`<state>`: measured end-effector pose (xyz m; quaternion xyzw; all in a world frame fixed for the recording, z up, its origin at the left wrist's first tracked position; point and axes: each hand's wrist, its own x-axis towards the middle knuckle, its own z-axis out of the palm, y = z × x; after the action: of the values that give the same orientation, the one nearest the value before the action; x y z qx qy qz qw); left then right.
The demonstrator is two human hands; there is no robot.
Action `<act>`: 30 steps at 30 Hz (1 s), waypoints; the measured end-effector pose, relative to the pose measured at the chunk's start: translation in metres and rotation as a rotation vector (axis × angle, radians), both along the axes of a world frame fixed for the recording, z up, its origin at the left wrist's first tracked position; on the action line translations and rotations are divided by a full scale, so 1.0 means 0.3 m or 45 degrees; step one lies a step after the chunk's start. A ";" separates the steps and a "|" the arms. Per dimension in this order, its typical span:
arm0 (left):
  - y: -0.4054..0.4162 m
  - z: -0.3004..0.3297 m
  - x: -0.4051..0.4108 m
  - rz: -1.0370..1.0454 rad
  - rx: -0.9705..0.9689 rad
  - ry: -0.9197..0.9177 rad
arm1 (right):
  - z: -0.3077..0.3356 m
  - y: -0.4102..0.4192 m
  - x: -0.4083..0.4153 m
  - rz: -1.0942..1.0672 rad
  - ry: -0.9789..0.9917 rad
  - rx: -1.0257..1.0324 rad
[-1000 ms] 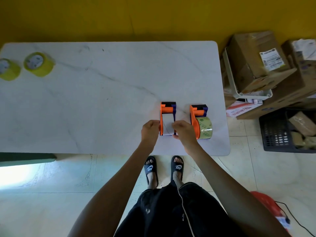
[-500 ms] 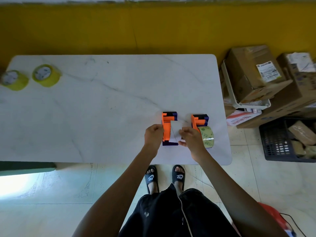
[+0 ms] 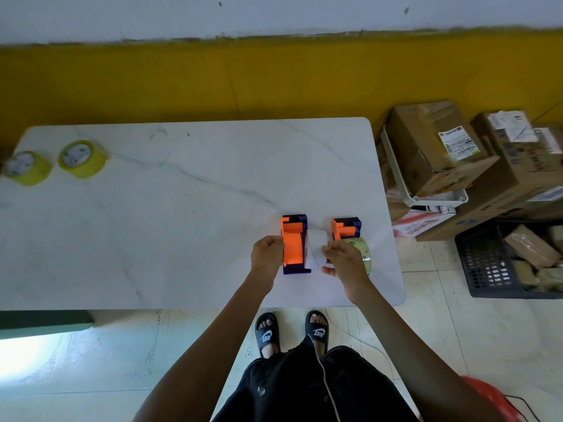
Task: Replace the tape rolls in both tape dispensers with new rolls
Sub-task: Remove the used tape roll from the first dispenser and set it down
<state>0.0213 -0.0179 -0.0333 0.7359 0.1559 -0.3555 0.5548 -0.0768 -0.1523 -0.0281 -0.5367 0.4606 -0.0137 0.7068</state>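
Two orange and dark blue tape dispensers stand near the front right of the white marble table (image 3: 182, 226). My left hand (image 3: 268, 254) grips the left side of the left dispenser (image 3: 293, 243). My right hand (image 3: 344, 261) holds a white, nearly used-up roll (image 3: 317, 248) just to the right of that dispenser, partly out of it. The right dispenser (image 3: 345, 228) carries a clear greenish tape roll (image 3: 365, 254), partly hidden behind my right hand. Two full yellow tape rolls (image 3: 82, 158) (image 3: 27, 168) lie at the table's far left.
Cardboard boxes (image 3: 435, 147) and a white tray (image 3: 432, 199) are stacked on the floor right of the table. A black crate (image 3: 487, 269) with packages sits in front of them. A red object (image 3: 487, 397) lies on the floor at bottom right.
My right hand has drawn the white roll rightward out of the left dispenser. The left hand keeps its hold on the dispenser. The view has tilted up.
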 end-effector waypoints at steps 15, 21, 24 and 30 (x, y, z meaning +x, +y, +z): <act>0.041 -0.081 -0.085 0.040 0.099 -0.074 | 0.055 -0.067 -0.029 0.053 -0.071 -0.125; 0.033 -0.064 -0.090 0.121 0.105 -0.119 | 0.050 -0.091 -0.024 0.111 -0.070 -0.133; 0.029 -0.046 -0.077 0.154 0.090 -0.157 | 0.051 -0.099 -0.012 0.145 -0.099 -0.112; 0.019 0.018 -0.041 0.223 0.053 -0.273 | 0.093 -0.083 0.046 0.230 -0.167 -0.052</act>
<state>0.0091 -0.0123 -0.0280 0.7645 0.1665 -0.2217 0.5819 -0.0630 -0.1771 -0.0002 -0.5884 0.3628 0.0057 0.7226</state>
